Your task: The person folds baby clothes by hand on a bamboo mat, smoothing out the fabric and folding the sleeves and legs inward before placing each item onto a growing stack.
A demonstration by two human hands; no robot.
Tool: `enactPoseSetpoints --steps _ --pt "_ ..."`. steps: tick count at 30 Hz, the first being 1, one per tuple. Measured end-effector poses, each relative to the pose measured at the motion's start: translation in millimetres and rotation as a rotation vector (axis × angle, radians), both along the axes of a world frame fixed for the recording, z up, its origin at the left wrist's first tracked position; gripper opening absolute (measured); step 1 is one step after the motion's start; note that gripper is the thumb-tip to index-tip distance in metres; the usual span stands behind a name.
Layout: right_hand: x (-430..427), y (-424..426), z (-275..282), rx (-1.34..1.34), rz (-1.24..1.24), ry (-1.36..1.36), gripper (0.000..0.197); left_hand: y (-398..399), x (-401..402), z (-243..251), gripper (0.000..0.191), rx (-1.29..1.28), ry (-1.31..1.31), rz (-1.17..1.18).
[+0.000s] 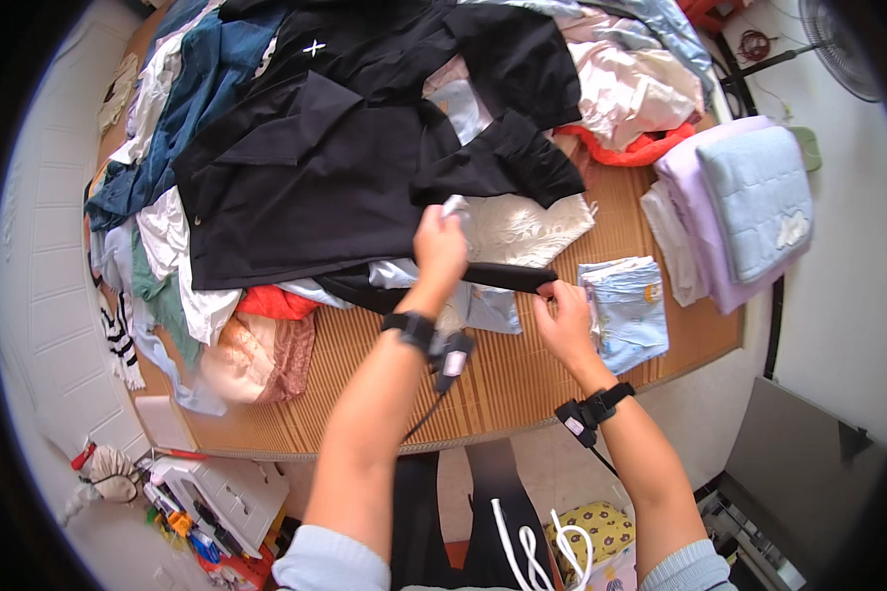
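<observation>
A large black garment [318, 188] lies spread over a heap of clothes, its fabric reaching my left hand [441, 247]. The fingers of that hand are curled, and a blurred bit of pale cloth [456, 207] shows at their tips. From beside it a narrow black fabric piece [508, 277] stretches across to my right hand [564, 318], which pinches its far end. Where this piece begins is hidden behind my left hand. White lacy cloth [525, 229] lies just beyond it. Right by my right hand is a folded light-blue printed cloth [628, 314].
The bamboo-slat mat [429, 391] ends at a curved edge before my legs. Folded lilac and blue textiles [754, 199] are stacked at right. Denim [214, 89], a red cloth [277, 303] and other clothes crowd the left. A fan [846, 48] stands far right; a white cabinet [229, 495] is lower left.
</observation>
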State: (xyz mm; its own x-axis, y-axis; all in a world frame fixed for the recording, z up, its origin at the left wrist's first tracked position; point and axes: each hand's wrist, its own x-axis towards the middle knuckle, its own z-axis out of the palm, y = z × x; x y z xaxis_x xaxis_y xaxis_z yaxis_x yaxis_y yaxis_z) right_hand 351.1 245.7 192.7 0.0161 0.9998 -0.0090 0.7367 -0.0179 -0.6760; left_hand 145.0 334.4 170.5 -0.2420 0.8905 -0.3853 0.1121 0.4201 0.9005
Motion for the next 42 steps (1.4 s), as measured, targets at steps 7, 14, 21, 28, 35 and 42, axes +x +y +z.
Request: enactPoseSetpoints --steps 7,14,21,28,35,42 --pt "-104 45 130 0.068 0.055 0.342 0.013 2 -173 196 0.015 0.343 -0.117 -0.179" --pt "-267 35 282 0.085 0.342 0.659 0.046 -36 -252 413 0.012 0.459 0.349 -0.316" --pt "-364 10 377 0.267 0.178 0.722 0.026 -109 -273 550 0.013 0.414 0.181 -0.451" --pt "-310 -25 398 0.179 0.38 0.403 0.014 -177 -302 583 0.012 0.6 0.215 -0.214" --pt "-227 -78 433 0.351 0.614 0.557 0.014 -240 -331 538 0.011 0.645 0.424 -0.088" --pt "-185 -128 488 -0.033 0.767 0.539 0.025 -275 -312 528 0.017 0.388 -0.008 -0.074"
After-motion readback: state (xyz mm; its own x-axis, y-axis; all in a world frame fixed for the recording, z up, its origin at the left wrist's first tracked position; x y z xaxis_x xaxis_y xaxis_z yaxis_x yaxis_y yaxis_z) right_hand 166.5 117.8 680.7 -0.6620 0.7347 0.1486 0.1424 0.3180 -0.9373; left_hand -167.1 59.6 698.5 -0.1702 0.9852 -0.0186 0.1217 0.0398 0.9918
